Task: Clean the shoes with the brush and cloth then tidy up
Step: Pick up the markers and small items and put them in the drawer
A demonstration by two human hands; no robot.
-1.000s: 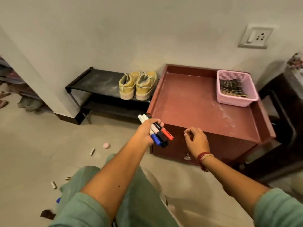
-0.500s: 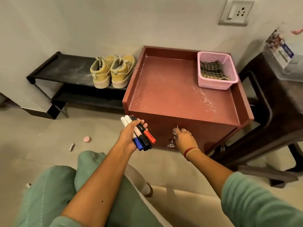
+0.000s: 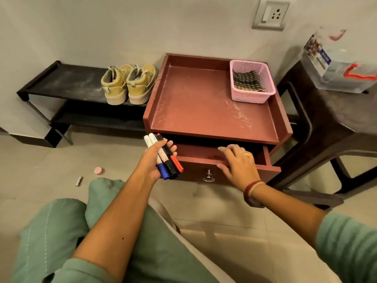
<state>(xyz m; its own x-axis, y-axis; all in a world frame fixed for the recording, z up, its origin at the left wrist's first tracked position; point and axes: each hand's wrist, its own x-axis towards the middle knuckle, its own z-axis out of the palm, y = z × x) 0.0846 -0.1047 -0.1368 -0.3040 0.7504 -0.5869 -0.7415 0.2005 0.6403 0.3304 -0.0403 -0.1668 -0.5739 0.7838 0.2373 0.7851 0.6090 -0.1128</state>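
Left hand (image 3: 157,158): fingers curled tight round a bunch of markers (image 3: 165,160), with the blue, black and red caps toward the person. It is held just in front of the drawer's left corner.

Right hand (image 3: 237,165): palm down, fingers spread and nearly straight, gripping nothing. It lies over the top edge of the drawer (image 3: 204,154) front, above the knob (image 3: 208,176).

The drawer is pulled partly out of the red cabinet (image 3: 204,111). Only bare red bottom shows inside; the rest is hidden.

The pink basket (image 3: 252,98) sits in the back right corner of the cabinet top, with the striped cloth (image 3: 245,79) folded inside.

The shoes (image 3: 128,84), a tan pair, stand side by side at the right end of the black rack (image 3: 67,82), just beside the cabinet, heels toward the room.
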